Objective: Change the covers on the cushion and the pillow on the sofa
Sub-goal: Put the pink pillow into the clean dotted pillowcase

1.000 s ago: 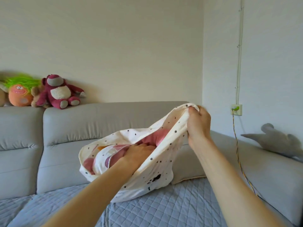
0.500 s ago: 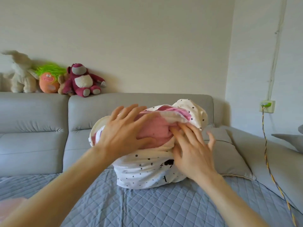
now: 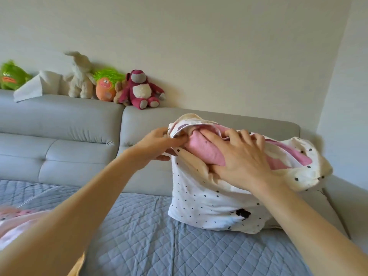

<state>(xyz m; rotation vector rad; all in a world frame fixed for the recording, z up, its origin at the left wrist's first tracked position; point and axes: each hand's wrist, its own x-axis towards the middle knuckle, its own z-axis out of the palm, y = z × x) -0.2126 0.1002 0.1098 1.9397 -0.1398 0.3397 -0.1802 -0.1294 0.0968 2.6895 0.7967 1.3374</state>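
1. The left arm (image 3: 89, 196) is reaching forward from the lower left, bare, with the wrist nearly straight.
2. The left hand (image 3: 159, 145) is pinching the edge of the dotted cover (image 3: 199, 196) between its thumb and curled fingers.
3. The right arm (image 3: 308, 226) is stretching in from the lower right, also bare.
4. The right hand (image 3: 243, 158) is lying palm down, with its fingers (image 3: 235, 136) spreading and pressing and its thumb pointing left and low.
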